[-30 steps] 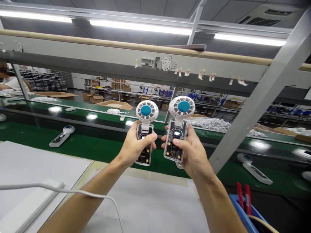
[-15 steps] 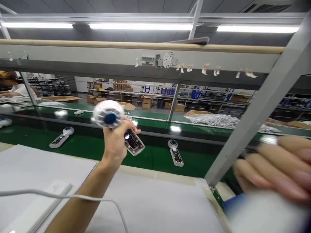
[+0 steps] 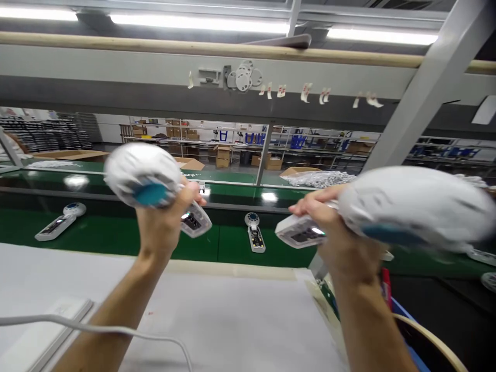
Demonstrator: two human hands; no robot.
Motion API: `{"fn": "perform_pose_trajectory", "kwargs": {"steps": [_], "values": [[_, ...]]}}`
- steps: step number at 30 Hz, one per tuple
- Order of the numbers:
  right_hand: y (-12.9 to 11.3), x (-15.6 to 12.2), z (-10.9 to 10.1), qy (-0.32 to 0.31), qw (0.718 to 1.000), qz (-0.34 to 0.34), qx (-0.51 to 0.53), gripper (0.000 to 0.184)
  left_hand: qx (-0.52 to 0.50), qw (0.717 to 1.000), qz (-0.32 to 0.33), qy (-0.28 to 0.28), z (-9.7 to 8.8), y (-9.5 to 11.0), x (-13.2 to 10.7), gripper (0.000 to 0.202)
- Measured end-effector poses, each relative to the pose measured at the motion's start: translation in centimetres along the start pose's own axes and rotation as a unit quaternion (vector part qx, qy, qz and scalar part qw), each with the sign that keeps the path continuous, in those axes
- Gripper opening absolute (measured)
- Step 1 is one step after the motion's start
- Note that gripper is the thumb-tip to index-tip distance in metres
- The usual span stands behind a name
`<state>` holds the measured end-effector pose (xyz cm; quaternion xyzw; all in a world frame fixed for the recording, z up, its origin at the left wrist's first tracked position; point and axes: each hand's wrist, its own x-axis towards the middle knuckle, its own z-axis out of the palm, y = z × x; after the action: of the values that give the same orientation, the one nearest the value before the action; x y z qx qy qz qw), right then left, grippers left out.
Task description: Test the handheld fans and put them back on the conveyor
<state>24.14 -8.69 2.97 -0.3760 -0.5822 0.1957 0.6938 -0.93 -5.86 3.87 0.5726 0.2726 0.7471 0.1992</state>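
Our left hand [image 3: 160, 227], left of centre, closes round the left fan [image 3: 141, 173] by its handle; our right hand [image 3: 343, 245] grips the right fan [image 3: 411, 206] likewise, so both heads are free above the worktop [image 3: 240, 320].

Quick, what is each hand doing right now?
Left hand: closed, holding a white handheld fan by its handle.
Right hand: closed, holding a second fan, which is blurred.

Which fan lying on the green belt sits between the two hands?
The middle fan, seen between the left hand and right hand; the far-left fan lies outside them.
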Motion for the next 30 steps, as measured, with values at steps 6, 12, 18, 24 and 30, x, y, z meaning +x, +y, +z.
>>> {"fn": "perform_pose_trajectory", "kwargs": {"steps": [6, 12, 18, 24, 30], "values": [[4.6, 2.6, 3.1, 0.022, 0.942, -0.249, -0.223, 0.004, 0.197, 0.963, 0.159, -0.087, 0.1, -6.6, 0.2, 0.016], [7.2, 2.5, 3.2, -0.007, 0.952, -0.179, -0.248, 0.009, 0.182, 0.969, 0.118, -0.117, 0.1, -8.1, 0.4, 0.024], [10.2, 2.9, 2.8, -0.047, 0.974, -0.072, -0.21, 0.026, 0.13, 0.978, -0.062, -0.154, 0.6, -10.0, -0.1, 0.046], [13.4, 3.2, 2.6, -0.064, 0.975, 0.062, -0.203, 0.034, 0.17, 0.933, -0.258, -0.184, 0.4, -14.7, -0.9, 0.049], [18.3, 2.3, 2.4, -0.087, 0.946, 0.234, -0.208, 0.021, 0.278, 0.899, -0.308, -0.141, -0.9, -19.5, -3.1, 0.044]]}}
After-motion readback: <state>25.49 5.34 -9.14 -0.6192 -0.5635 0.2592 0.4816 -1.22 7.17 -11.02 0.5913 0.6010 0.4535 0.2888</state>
